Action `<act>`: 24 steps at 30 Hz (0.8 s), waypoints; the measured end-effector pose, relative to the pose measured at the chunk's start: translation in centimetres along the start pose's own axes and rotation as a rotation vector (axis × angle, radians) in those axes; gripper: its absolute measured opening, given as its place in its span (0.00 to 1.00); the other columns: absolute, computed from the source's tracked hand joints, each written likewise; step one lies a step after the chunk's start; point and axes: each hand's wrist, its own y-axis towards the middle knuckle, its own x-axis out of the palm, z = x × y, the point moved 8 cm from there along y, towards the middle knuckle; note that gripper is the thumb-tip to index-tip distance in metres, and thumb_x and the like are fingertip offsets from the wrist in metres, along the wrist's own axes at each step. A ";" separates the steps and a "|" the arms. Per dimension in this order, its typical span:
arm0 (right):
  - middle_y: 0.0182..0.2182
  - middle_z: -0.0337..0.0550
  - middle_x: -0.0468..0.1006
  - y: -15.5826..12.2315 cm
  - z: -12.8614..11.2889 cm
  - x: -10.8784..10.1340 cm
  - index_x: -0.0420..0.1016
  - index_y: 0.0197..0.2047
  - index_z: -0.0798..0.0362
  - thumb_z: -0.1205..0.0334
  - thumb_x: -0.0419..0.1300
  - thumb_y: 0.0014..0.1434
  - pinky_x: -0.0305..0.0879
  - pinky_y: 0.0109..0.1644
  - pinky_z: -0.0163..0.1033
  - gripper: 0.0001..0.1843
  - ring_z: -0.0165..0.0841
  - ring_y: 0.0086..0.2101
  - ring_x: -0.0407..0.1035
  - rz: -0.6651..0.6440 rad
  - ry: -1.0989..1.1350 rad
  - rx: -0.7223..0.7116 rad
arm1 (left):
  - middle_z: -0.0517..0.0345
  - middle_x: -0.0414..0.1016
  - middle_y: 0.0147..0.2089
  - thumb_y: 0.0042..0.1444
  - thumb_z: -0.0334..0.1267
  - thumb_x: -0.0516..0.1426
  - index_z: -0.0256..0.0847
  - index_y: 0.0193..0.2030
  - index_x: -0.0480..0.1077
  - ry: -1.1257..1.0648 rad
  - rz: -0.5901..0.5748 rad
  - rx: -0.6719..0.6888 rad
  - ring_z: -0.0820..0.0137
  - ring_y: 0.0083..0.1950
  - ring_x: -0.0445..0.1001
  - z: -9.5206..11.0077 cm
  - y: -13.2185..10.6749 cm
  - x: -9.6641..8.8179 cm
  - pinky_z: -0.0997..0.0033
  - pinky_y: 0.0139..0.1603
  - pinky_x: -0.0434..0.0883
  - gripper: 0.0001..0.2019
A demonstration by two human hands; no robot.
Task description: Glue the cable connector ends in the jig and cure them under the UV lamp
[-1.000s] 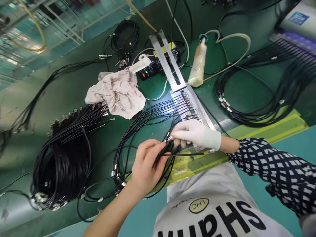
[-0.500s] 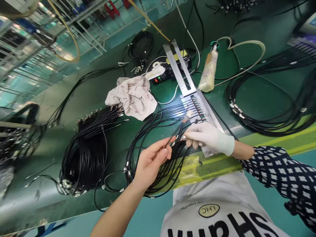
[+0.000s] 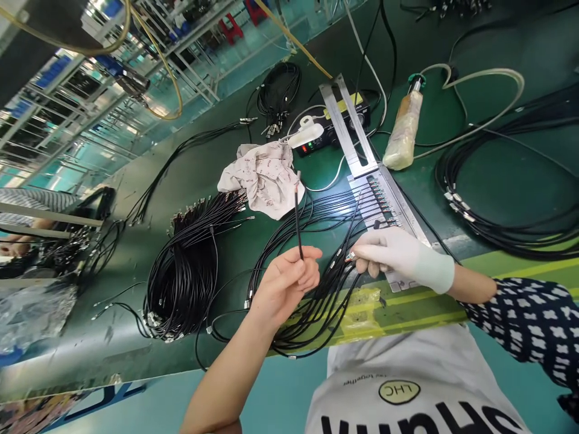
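Note:
My left hand is bare and closed around a slim black-handled brush, whose pale tip points up and away from me. My right hand, in a white glove, pinches the end of a black cable with a small metallic connector. Just beyond it lies a metal fixture, in which several thin black cables sit side by side with their ends in a row. More cables run in loose loops beneath and between my hands.
Left of my arm lies a thick cable bundle, with a crumpled cloth behind it. A black control box, a wrapped bottle with a hose, and coiled cables stand farther back and right. Another person's hand shows at far left.
My left hand has drawn the brush back from the cable ends near my right hand and turned it upright. My right hand keeps its pinch. The whole view has shifted slightly.

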 end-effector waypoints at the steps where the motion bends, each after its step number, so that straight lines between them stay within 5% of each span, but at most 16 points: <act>1: 0.31 0.44 0.83 -0.1 0.2 0.0 0.80 0.36 0.55 0.50 0.58 0.64 0.64 0.26 0.33 0.17 0.28 0.25 0.72 -0.009 -0.068 0.010 | 0.67 0.55 0.25 0.62 0.42 0.64 0.39 0.44 0.75 0.058 0.021 0.000 0.80 0.25 0.51 -0.3 0.0 -0.1 0.75 0.29 0.51 0.09; 4: 0.32 0.41 0.82 -0.7 0.3 -1.1 0.82 0.43 0.51 0.52 0.62 0.61 0.68 0.32 0.37 0.14 0.32 0.28 0.73 0.063 -0.376 -0.007 | 0.65 0.63 0.27 0.58 0.40 0.68 0.38 0.36 0.73 0.306 0.113 -0.024 0.81 0.27 0.57 -1.4 0.2 -0.2 0.78 0.29 0.54 0.10; 7: 0.39 0.42 0.82 -2.6 -1.8 -3.4 0.80 0.52 0.49 0.55 0.68 0.57 0.70 0.41 0.40 0.20 0.33 0.33 0.74 0.294 -0.576 -0.153 | 0.62 0.70 0.29 0.60 0.39 0.65 0.37 0.35 0.73 0.531 0.154 -0.005 0.78 0.29 0.64 -2.0 0.5 0.5 0.78 0.32 0.61 0.08; 10: 0.40 0.42 0.81 -4.9 -3.4 -4.8 0.79 0.53 0.50 0.55 0.70 0.55 0.71 0.38 0.39 0.22 0.31 0.30 0.72 0.408 -0.429 -0.211 | 0.61 0.73 0.29 0.64 0.40 0.61 0.38 0.37 0.73 0.689 0.159 0.066 0.75 0.31 0.70 -2.2 0.9 1.6 0.77 0.34 0.65 0.07; 15: 0.36 0.43 0.82 -6.4 -3.2 -5.4 0.80 0.49 0.51 0.57 0.72 0.52 0.71 0.33 0.36 0.21 0.32 0.29 0.73 0.405 -0.025 -0.173 | 0.61 0.75 0.31 0.67 0.40 0.57 0.41 0.43 0.75 0.876 0.144 0.182 0.74 0.33 0.73 -2.8 1.4 2.5 0.77 0.35 0.69 0.07; 20: 0.40 0.44 0.83 -6.1 -3.0 -5.3 0.83 0.38 0.52 0.59 0.70 0.51 0.75 0.45 0.37 0.10 0.36 0.40 0.77 0.412 0.025 -0.214 | 0.58 0.79 0.38 0.68 0.39 0.56 0.42 0.46 0.76 0.963 0.133 0.202 0.73 0.35 0.75 -3.8 1.7 2.6 0.77 0.36 0.71 0.08; 24: 0.36 0.43 0.83 -5.9 -2.5 -5.0 0.83 0.36 0.52 0.60 0.68 0.52 0.74 0.42 0.37 0.08 0.34 0.36 0.76 0.389 0.065 -0.191 | 0.57 0.80 0.41 0.68 0.40 0.56 0.42 0.46 0.76 1.024 0.108 0.216 0.72 0.38 0.76 -4.1 1.7 3.2 0.75 0.39 0.72 0.08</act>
